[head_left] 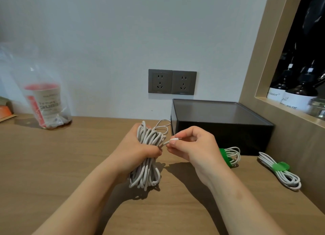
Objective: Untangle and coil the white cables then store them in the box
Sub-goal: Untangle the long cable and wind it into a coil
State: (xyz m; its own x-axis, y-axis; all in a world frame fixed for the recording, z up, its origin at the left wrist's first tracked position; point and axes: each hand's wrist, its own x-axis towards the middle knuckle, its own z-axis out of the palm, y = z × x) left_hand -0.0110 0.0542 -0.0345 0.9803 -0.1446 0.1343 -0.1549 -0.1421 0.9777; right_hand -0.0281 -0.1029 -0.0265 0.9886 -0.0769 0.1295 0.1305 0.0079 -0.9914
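1. Head view, nearest the front edge of the wooden worktop [70, 164]: a long bundle of white round cable [146, 166] is gripped round its waist by the left hand [139, 150], fingers curled fully about the strands. Its long axis runs roughly front to back, with loops free at both ends.
2. Just right of the bundle, the cable's small white plug end [174, 139] is pinched between thumb and forefinger of the right hand [193, 146], the other fingers loosely curled. A short free tail runs leftward from the pinch into the bundle's waist, so the right hand is judged the nearer for wrapping or tucking it.
3. Further right, a white coil bound by a green tie [230, 155] lies close before the box. A second green-tied white coil [279, 171] lies apart from it, nearer the right edge. Neither is stored yet.
4. Behind them, towards the back right corner, a black rectangular plastic box [221, 127] is set. Whether it is lidded cannot be told.
5. A thin white loose loop [163, 125] lies beside its left wall.
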